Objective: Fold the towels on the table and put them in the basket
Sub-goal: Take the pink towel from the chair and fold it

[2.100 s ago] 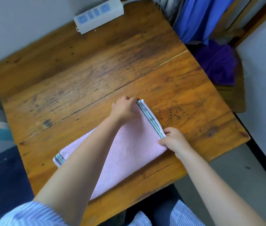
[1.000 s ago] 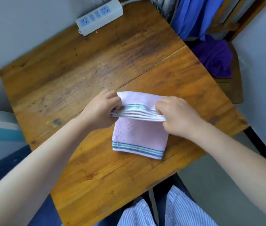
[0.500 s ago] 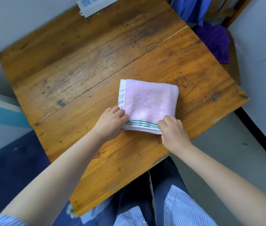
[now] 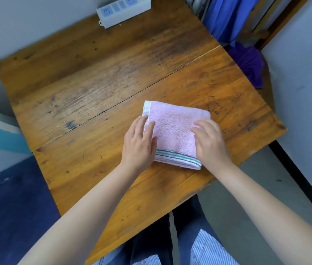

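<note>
A pink towel (image 4: 172, 129) with a green and grey striped edge lies folded into a small square on the wooden table (image 4: 98, 77), near its front right part. My left hand (image 4: 139, 144) rests flat on the towel's left side, fingers spread. Flat on the towel's right side lies my right hand (image 4: 209, 140). Both palms press down and neither hand grips the cloth. No basket is in view.
A white power strip (image 4: 122, 10) lies at the table's far edge by the wall. Blue fabric (image 4: 225, 18) hangs beyond the far right corner, and a purple cloth (image 4: 250, 66) lies on a wooden seat there. A white wall stands close on the right.
The long towel was folded in half and then again into a square. Both hands have let go of the striped edge and now lie flat on top of the towel.
</note>
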### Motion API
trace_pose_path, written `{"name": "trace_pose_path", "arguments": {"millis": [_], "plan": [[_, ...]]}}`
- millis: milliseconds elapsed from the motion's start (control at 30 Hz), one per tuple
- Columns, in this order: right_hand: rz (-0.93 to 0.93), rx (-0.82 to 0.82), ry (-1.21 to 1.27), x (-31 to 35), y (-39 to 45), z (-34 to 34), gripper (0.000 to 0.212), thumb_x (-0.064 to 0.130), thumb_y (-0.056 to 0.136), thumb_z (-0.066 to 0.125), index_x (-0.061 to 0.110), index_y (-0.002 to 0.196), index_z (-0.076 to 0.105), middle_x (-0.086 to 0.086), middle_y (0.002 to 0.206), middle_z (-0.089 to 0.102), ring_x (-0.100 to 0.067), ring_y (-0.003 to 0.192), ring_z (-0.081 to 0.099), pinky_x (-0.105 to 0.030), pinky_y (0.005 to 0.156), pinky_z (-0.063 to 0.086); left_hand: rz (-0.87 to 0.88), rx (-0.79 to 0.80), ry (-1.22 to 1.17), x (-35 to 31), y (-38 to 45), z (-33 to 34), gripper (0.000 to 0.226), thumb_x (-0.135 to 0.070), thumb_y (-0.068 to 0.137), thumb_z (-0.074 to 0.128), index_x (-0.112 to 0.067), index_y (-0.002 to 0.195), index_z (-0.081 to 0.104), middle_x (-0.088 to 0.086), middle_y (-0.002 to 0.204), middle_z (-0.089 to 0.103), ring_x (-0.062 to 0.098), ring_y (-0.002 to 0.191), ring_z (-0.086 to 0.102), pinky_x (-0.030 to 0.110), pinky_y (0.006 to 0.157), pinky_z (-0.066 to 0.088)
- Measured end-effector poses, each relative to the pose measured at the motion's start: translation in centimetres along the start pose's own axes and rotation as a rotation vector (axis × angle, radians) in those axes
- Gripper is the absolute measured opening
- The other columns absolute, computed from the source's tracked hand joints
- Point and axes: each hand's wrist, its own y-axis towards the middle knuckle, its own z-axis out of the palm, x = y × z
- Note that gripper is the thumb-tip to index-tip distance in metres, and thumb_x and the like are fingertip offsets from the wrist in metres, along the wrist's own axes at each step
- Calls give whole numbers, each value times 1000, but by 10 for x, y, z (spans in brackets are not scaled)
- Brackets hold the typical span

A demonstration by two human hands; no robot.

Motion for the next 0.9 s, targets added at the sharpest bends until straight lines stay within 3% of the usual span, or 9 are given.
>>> {"name": "trace_pose_path", "arguments": {"millis": [167, 267, 367, 433, 533, 700, 767, 833, 900], "plan": [[75, 249, -158, 0, 50, 25, 40, 13, 82, 36, -5, 108, 61, -25, 119, 60, -49, 115, 51, -62, 90, 40, -301, 186, 18, -35, 29, 32, 50, -24, 80, 36, 5, 111, 63, 25, 118, 63, 41, 109, 61, 50, 81, 52], [-18, 434, -247, -11, 43, 38, 50, 29, 87, 32, -1, 119, 56, -18, 127, 58, -42, 118, 52, -59, 97, 37, -321, 161, 74, -38, 2, 61, 54, -34, 92, 25, 1, 127, 49, 20, 132, 54, 34, 131, 43, 43, 111, 26], [-80, 502, -345, -27, 28, 44, 53, 39, 97, 10, 10, 129, 42, -11, 130, 57, -30, 124, 45, -47, 104, 23, -339, 132, 78, -36, -20, 76, 61, -43, 98, 3, -9, 146, 17, 12, 154, 16, 17, 145, -12, 35, 117, -9], [-73, 493, -345, -33, 27, 49, 55, 41, 97, 4, 12, 131, 36, -12, 132, 55, -26, 126, 34, -45, 103, 18, -330, 103, 106, -37, -24, 82, 61, -45, 97, 1, -14, 148, -8, 5, 155, -19, 14, 143, -21, 36, 116, -14], [-33, 527, -381, -29, 31, 50, 55, 40, 97, 3, 11, 130, 36, -11, 131, 56, -25, 124, 32, -44, 102, 19, -334, 77, 124, -37, -22, 84, 60, -44, 97, -1, -13, 145, -18, 2, 152, -29, 14, 143, -23, 36, 116, -15], [-43, 623, -428, -27, 36, 48, 53, 35, 98, 6, 10, 131, 39, -11, 131, 56, -30, 125, 42, -46, 102, 21, -353, 144, 138, -37, -16, 76, 60, -43, 97, -2, -13, 146, -16, 6, 155, -21, 13, 142, -23, 36, 116, -11], [-43, 692, -451, -23, 44, 43, 54, 33, 93, 17, 7, 129, 48, -12, 131, 56, -32, 120, 53, -48, 103, 29, -396, 203, 130, -39, -11, 64, 60, -41, 97, 0, -11, 149, 2, 14, 155, 15, 13, 143, -20, 36, 115, -8], [-80, 722, -442, -14, 54, 33, 60, 31, 89, 14, 5, 139, 35, -13, 146, 38, -32, 134, 37, -51, 110, 24, -480, 238, 141, -43, -12, 50, 54, -38, 97, 14, -5, 138, 27, 17, 140, 46, 19, 145, -2, 36, 115, -7], [-58, 801, -383, -6, 69, 27, 52, 23, 95, 18, 5, 145, 17, -10, 155, 15, -28, 144, 11, -50, 115, 6, -631, 248, 187, -49, -20, 41, 54, -34, 86, 30, -2, 129, 34, 20, 132, 55, 26, 133, 24, 43, 111, 5]]}}
